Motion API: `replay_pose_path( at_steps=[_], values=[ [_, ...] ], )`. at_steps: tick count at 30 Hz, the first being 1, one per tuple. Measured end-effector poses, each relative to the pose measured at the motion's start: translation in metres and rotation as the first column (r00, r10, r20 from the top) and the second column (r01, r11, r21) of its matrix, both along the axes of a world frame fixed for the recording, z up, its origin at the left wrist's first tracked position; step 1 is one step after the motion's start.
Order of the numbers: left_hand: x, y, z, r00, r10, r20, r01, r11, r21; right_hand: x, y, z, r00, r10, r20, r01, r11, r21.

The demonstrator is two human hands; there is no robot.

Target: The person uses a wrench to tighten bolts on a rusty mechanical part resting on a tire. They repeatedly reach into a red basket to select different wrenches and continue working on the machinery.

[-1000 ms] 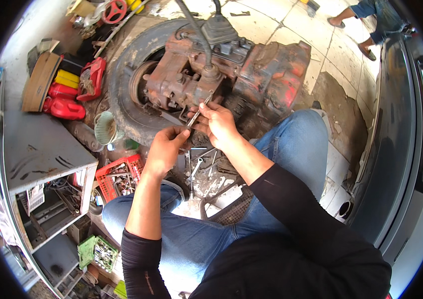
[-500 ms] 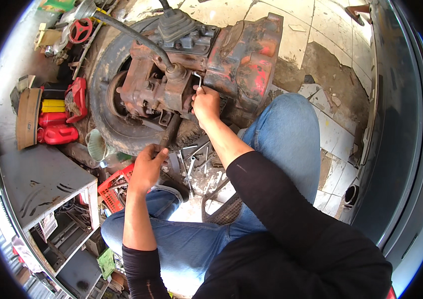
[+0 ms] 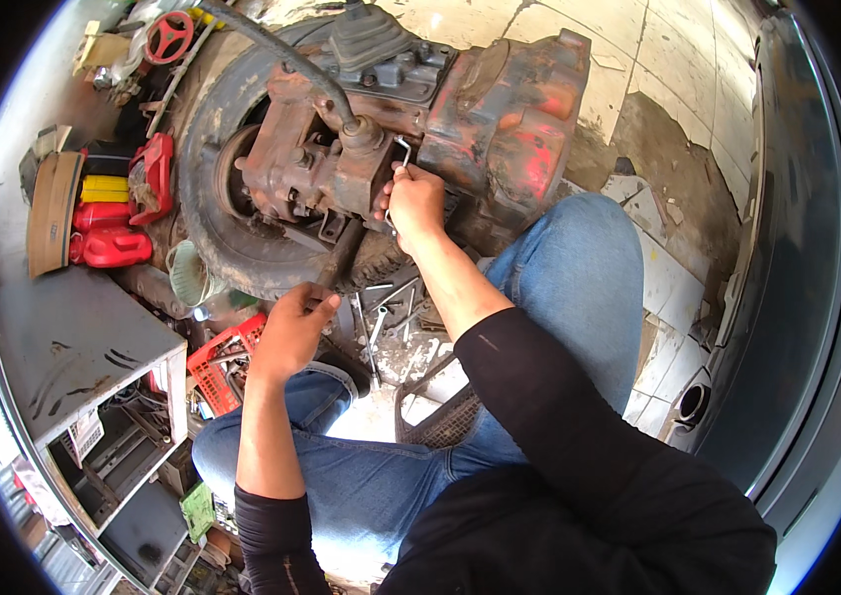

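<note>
As I look down through the head feed, the bent metal tool [image 3: 405, 151] sits in my right hand [image 3: 416, 198], its cranked tip jutting out past thumb and forefinger. Right hand: closed, fingers curled in, thumb along the shank. Just beyond its knuckles, the rust-brown gear casing [image 3: 336, 177]; whether the tip touches it, I can't tell. Left hand [image 3: 291, 322]: lower and to the left of the right, half curled, fingertips at the near end of a dark bar [image 3: 343, 254] slanting up toward the casing. Gripping or merely touching the bar: can't tell from here.

To the right hand's upper right, a bulky housing [image 3: 509, 129] with patches of red paint. Upper left of that hand, a long lever [image 3: 286, 61] leaning away. Left of it, a big tyre [image 3: 207, 213] under the casing. Right of the left hand, wrenches [image 3: 378, 325] on the dirty floor. Left of the left hand and nearer me, a red crate [image 3: 212, 375]; farther out, a red jerry can [image 3: 118, 248], a grey cabinet [image 3: 83, 332] and a cardboard sheet [image 3: 52, 213], any marking too small to read. Well off to the right hand's right, a dark vehicle panel [image 3: 797, 248].
</note>
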State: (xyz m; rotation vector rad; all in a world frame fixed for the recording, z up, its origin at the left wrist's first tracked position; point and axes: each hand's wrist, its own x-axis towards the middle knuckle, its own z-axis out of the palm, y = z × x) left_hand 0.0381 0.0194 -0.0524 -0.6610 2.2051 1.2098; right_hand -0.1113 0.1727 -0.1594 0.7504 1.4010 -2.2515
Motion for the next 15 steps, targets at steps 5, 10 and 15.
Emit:
replay_pose_path(
  at_steps=[5,10,15],
  values=[
    [0.003,-0.007,0.002,1.0,0.009,-0.004,-0.01,1.0,-0.023,-0.001,-0.001,0.005,1.0,0.017,0.004,-0.017,0.999,0.033],
    [0.005,-0.01,0.001,1.0,-0.001,-0.007,0.0,0.999,-0.044,-0.001,-0.003,0.006,1.0,0.0,0.003,0.0,1.0,0.012],
    [0.002,-0.011,-0.002,1.0,-0.029,-0.001,0.029,0.999,-0.034,0.0,-0.003,-0.004,0.999,-0.034,0.028,0.035,0.999,-0.037]
  ],
)
